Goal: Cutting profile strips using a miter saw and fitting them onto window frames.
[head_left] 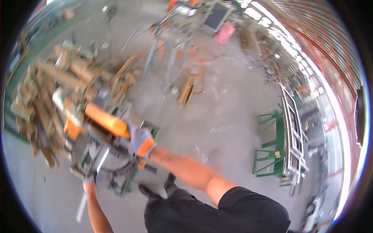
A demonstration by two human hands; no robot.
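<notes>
A saw-like bench machine with a long orange cover [107, 120] stands in front of me at the left, above a dark metal base. My right hand [140, 143], in a grey and orange glove, is closed at the near end of this cover, around what looks like the machine's handle. The fingers are partly hidden and a little blurred. Lower left, my left hand [90, 182], also gloved, is closed around a long pale bar [102, 160]. This bar slants up across the machine's base, and its other end hangs below my hand.
A big heap of brown offcuts [62, 75] lies beyond the machine. Farther off stand a metal stand [171, 54] and an orange hose [200, 73] on the floor, near a brown channel piece [187, 91]. At right, a green rack [276, 136] carries long pale frames [293, 136].
</notes>
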